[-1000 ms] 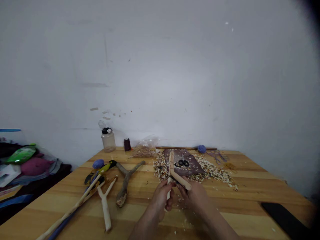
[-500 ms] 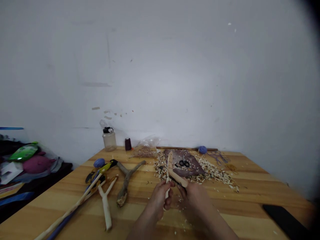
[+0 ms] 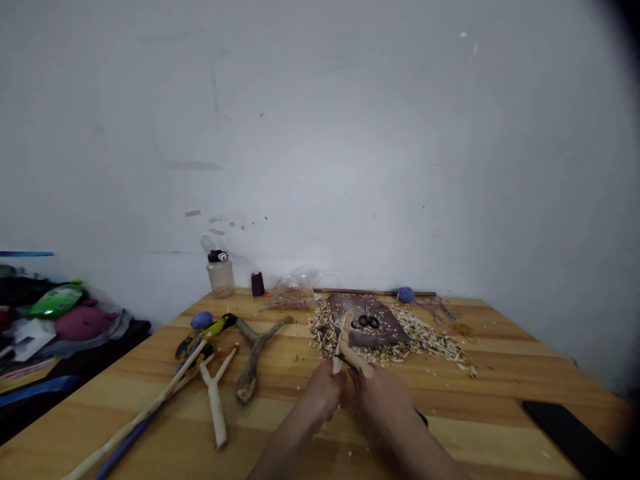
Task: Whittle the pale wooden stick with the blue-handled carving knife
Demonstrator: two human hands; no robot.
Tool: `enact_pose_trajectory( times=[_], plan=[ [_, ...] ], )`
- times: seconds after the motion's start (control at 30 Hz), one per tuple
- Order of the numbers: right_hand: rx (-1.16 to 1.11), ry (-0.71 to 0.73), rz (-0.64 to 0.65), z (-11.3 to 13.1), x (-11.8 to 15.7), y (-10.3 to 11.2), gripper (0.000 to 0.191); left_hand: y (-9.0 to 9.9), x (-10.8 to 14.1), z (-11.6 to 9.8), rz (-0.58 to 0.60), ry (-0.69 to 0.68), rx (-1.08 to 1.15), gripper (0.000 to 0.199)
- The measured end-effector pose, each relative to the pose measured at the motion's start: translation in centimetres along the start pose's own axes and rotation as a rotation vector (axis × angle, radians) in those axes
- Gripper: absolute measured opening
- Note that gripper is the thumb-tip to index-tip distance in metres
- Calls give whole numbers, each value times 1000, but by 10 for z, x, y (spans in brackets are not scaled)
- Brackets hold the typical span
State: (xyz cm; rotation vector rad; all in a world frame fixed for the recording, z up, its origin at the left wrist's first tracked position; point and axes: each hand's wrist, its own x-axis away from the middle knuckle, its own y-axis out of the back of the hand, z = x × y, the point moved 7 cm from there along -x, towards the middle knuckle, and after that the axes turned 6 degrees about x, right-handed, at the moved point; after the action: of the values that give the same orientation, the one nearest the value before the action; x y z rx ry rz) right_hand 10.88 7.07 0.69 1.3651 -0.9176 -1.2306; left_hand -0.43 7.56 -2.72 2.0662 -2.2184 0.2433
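Near the table's front, my left hand [image 3: 326, 392] is closed around the lower end of a peeled forked stick [image 3: 345, 339], whose branches point away from me. My right hand [image 3: 384, 395] is closed right beside it, gripping a knife with a dark blade [image 3: 353, 367] that lies against the wood below the fork. My fingers hide most of the knife's grip. A black end [image 3: 421, 418] pokes out by my right wrist; I cannot tell what it belongs to. Beyond the hands, scissors [image 3: 369, 321] lie on a dark brown sheet [image 3: 387, 333] among wood shavings [image 3: 435, 343].
On the left lie a peeled fork [image 3: 215, 403], a barked fork [image 3: 254, 360] and a long peeled stick [image 3: 125, 433]. A bottle [image 3: 221, 277], dark thread spool [image 3: 257, 285], plastic bag [image 3: 293, 293] and purple yarn ball [image 3: 405, 295] stand at the back. A black flat object [image 3: 567, 433] lies right.
The forked stick has tilted a little to the right, and my hands have drawn closer together around its base. A black end now shows beside my right wrist. The view has shifted slightly.
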Motion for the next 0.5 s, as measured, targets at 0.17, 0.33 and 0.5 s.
enact_pose_trajectory(
  times=[0.17,0.33,0.5],
  plan=[
    [45,7,4,8,2,-2,32,0,-1,-13,-103,-178,-156,5],
    [-89,-78,-83,6,2,-7,36,3,-1,-19,-179,-267,-283,9],
    [-513,-12,-71,2,-5,-14,34,5,-2,-19,-188,-283,-102,11]
  ],
)
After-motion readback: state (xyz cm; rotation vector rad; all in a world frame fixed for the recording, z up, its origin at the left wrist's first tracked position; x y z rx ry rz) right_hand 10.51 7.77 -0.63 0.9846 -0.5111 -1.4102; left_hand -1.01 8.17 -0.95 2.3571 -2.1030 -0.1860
